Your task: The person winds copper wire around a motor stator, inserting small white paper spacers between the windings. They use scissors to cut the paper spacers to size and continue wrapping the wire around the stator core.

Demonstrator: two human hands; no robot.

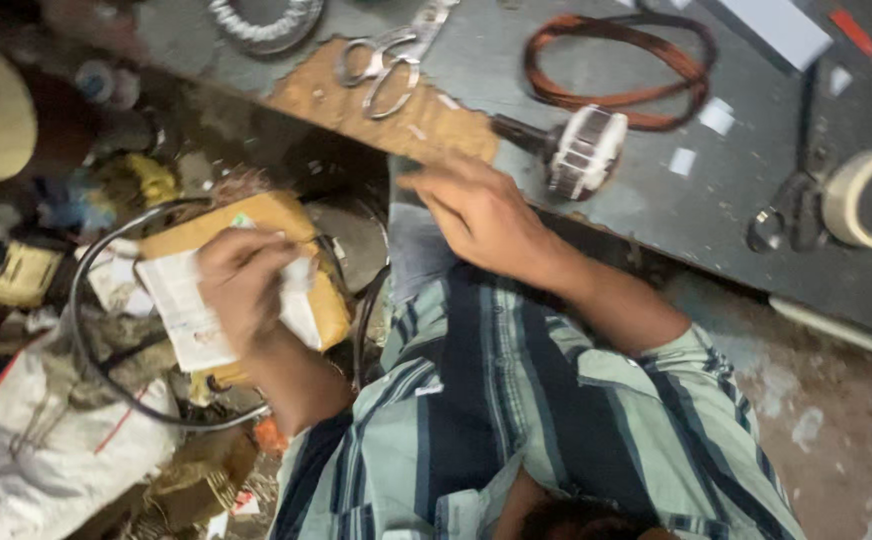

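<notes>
Head view is looking down over a striped shirt (516, 420). At the left, among a heap of clutter, the left hand (241, 285) is closing its fingers on a white paper (181, 305) lying over a yellow packet (256, 225), with a black cable loop (91, 330) circling around them. Farther right, the right hand (476, 210) is resting open, fingers spread, at the near edge of the grey workbench (716, 210), just beside a motor armature (581, 150). Scissors (391, 55) are lying far behind it, a copper wire coil (616, 60) and a tape roll (871, 195) farther right
</notes>
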